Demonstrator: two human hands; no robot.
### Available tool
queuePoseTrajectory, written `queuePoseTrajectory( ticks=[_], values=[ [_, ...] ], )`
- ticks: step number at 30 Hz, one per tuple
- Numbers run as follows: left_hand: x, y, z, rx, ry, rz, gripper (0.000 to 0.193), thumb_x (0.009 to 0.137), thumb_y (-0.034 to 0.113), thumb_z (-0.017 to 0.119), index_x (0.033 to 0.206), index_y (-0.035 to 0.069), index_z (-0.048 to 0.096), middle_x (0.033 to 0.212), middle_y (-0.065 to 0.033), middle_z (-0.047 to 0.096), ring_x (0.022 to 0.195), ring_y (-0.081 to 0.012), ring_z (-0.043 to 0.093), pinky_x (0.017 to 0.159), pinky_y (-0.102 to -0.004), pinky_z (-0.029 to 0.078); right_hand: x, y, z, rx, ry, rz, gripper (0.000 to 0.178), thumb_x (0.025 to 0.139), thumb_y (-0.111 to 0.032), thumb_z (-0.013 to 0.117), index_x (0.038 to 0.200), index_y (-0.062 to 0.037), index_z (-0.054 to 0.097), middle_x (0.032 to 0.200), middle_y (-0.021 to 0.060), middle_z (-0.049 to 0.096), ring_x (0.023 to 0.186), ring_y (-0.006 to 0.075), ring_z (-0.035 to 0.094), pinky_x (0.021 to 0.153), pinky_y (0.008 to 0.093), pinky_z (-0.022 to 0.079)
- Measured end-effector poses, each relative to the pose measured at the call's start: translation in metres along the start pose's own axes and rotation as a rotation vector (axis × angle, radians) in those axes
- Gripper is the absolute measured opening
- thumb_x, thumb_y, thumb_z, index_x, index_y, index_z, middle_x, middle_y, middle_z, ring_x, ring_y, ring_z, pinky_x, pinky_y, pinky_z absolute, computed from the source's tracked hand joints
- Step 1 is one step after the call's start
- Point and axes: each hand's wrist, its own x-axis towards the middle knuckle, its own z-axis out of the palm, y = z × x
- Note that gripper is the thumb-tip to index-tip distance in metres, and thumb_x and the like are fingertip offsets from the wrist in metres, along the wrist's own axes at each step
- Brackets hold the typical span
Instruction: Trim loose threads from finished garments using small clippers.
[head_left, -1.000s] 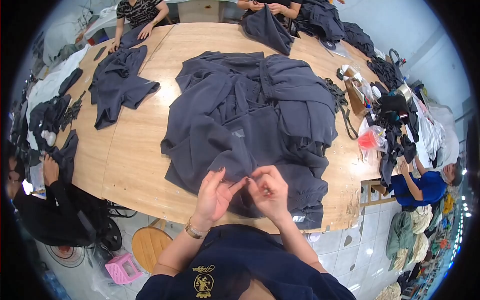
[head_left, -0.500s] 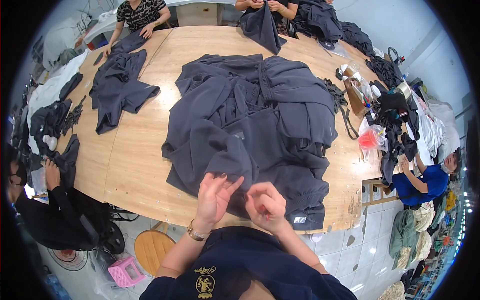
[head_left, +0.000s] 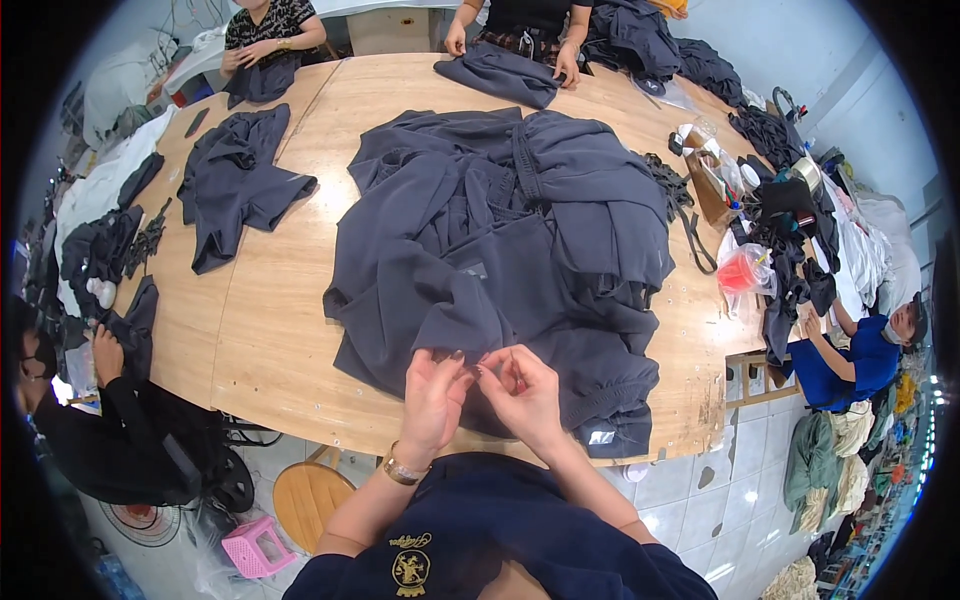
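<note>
A large heap of dark grey garments [head_left: 400,240] with gathered elastic waistbands lies on the table before me. At its near edge my left hand [head_left: 436,396] is closed on a fold of the cloth, fingertips at the hem. Close beside it my right hand [head_left: 522,398] is pinched, thumb and forefinger together almost against the left fingertips. What sits in that pinch is too small to make out. A small pale label [head_left: 473,271] shows on the cloth above my hands, and a white tag [head_left: 600,438] lies on the heap's near right corner.
The wooden table [head_left: 270,350] holds another dark garment [head_left: 235,180] at left and a red drink in a plastic bag [head_left: 740,272] at right. Co-workers sit around it, two handling dark cloth at the far side. A round wooden stool [head_left: 312,500] and pink plastic stool [head_left: 257,546] stand below left.
My right hand has moved left and up, its fingertips now meeting the left ones. My left fingers have curled in. Across the table, one co-worker has lowered a garment onto the tabletop.
</note>
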Motion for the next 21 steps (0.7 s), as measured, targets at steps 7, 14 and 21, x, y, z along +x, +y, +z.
queuePoseTrajectory(
  ticks=[7,14,21],
  values=[
    [-0.004,-0.015,-0.005,0.096,0.033,0.128,0.023,0.092,-0.001,0.050,0.115,0.001,0.047,0.109,-0.0071,0.054,0.099,-0.0154,0.056,0.089,-0.0352,0.048,-0.002,0.014,-0.003,0.170,-0.065,0.205,0.012,0.079,0.001,0.066,0.073,0.0011,0.055,0.062,-0.0047,0.043,0.054,0.0041,0.034,0.049,0.0207,0.031],
    [0.001,-0.007,0.003,0.035,0.051,0.095,0.020,0.093,0.001,0.049,0.113,0.000,0.046,0.100,-0.0051,0.055,0.091,-0.0128,0.057,0.094,-0.0455,0.050,-0.006,0.010,-0.021,0.701,-0.150,0.262,0.032,0.081,0.006,0.060,0.063,-0.0070,0.038,0.083,0.0086,0.057,0.046,0.0041,0.044,0.037,0.0189,0.031],
    [0.004,0.001,0.004,0.024,0.067,0.063,0.021,0.093,0.001,0.048,0.114,0.001,0.045,0.100,-0.0050,0.056,0.090,-0.0135,0.058,0.093,-0.0451,0.051,-0.006,0.020,-0.028,0.115,-0.253,-0.004,0.022,0.084,-0.006,0.062,0.074,-0.0043,0.043,0.079,0.0065,0.058,0.056,0.0100,0.052,0.050,0.0249,0.040]
  ],
)
